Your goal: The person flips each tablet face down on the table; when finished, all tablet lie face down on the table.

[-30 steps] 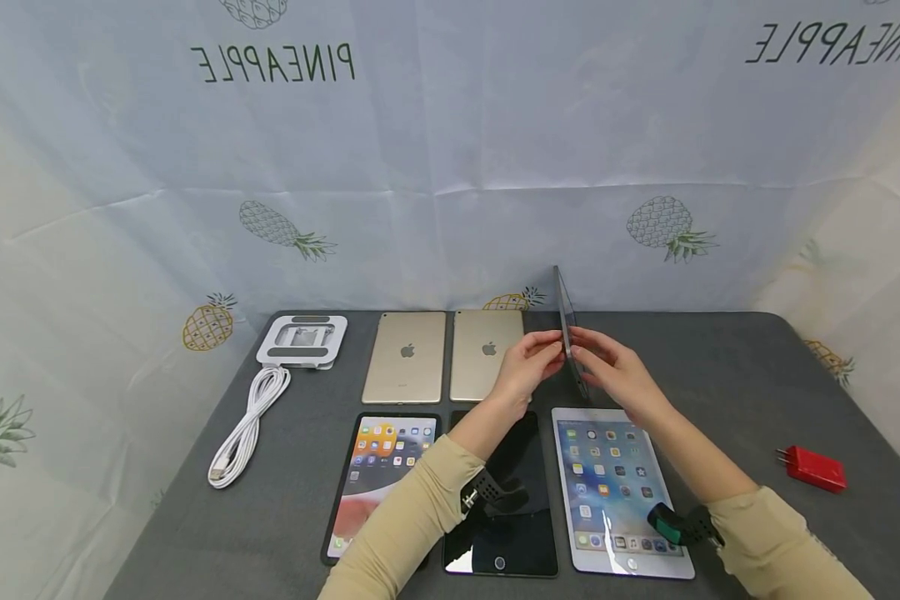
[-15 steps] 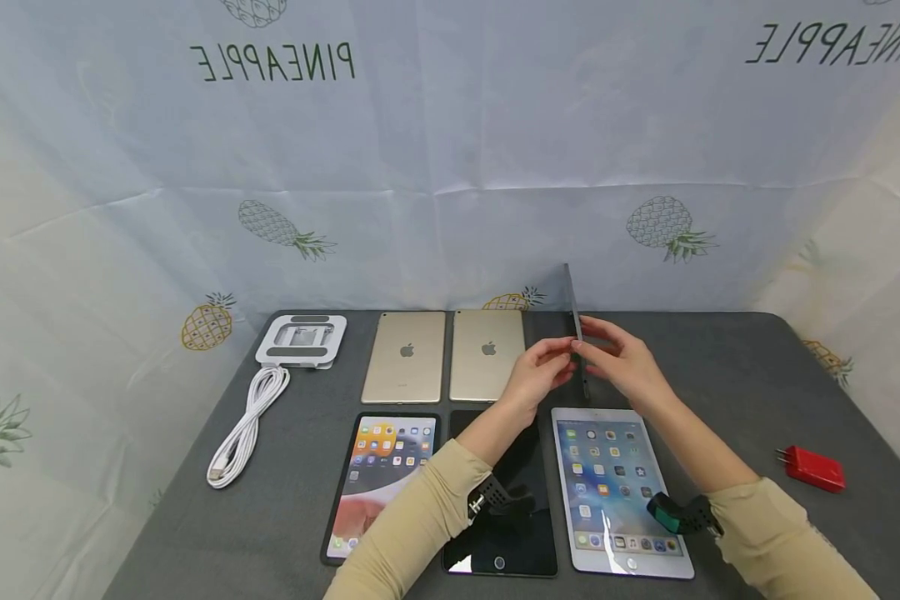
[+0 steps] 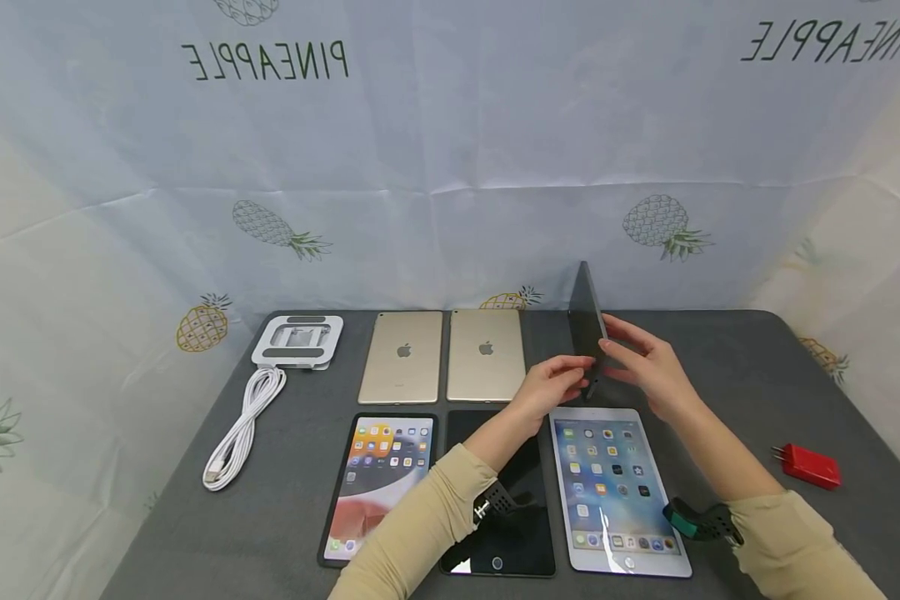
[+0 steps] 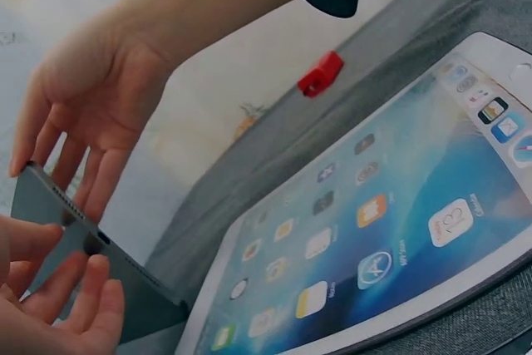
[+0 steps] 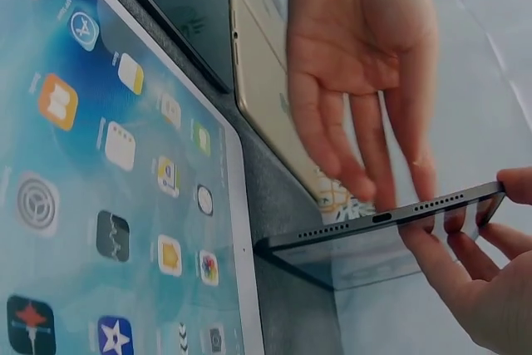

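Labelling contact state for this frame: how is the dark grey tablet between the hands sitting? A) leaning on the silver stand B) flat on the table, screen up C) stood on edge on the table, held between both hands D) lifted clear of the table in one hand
C: the dark grey tablet stands on edge on the grey table, left hand and right hand fingers on its two faces.

Your left hand (image 3: 557,384): raised above the table, palm turned right, fingers (image 4: 79,301) nearly straight and laid flat against one face of the dark tablet (image 3: 587,327). Your right hand (image 3: 648,364): opposite it, palm turned left, fingers (image 5: 465,259) extended and spread, tips touching the other face. Both forearms: beige sleeves, angled forward and inward. Each wrist carried a strapped band, black on the left, green and black on the right.
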`<state>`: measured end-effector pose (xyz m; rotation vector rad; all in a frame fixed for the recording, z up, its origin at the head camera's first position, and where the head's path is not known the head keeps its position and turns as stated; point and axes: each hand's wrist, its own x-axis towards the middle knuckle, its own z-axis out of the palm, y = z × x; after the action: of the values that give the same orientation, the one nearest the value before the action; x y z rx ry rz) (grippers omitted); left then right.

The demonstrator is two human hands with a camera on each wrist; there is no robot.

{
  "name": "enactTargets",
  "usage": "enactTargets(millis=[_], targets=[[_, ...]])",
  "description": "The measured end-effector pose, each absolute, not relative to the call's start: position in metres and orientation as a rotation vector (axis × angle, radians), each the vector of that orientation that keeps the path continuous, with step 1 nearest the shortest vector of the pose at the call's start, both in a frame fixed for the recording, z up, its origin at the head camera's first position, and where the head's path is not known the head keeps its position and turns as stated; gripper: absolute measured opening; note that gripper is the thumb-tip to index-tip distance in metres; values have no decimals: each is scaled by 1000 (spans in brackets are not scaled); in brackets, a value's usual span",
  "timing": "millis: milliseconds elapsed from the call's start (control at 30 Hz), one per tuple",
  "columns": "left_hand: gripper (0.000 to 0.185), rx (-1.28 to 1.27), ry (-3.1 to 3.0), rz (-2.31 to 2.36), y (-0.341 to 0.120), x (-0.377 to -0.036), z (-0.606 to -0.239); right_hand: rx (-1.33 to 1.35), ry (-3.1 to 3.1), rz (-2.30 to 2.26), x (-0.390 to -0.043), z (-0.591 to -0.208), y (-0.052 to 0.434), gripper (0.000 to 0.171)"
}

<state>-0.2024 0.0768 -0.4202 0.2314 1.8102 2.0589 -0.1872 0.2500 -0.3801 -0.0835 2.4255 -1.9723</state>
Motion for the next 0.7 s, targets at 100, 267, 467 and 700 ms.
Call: enactTargets(millis=[100, 267, 467, 700], targets=[[28, 230, 1821, 1997, 77, -203, -425, -85, 2409, -2011, -185, -380, 255, 64], [32, 219, 1849, 1914, 76, -202, -431, -94, 2324, -2122, -181, -381, 264, 63], [36, 224, 1940, 1869, 72, -203, -437, -79, 2150, -2298, -177, -386, 276, 62], [38, 172, 1964, 1882, 67, -205, -439, -70, 1919, -2496, -173, -394, 285, 63]])
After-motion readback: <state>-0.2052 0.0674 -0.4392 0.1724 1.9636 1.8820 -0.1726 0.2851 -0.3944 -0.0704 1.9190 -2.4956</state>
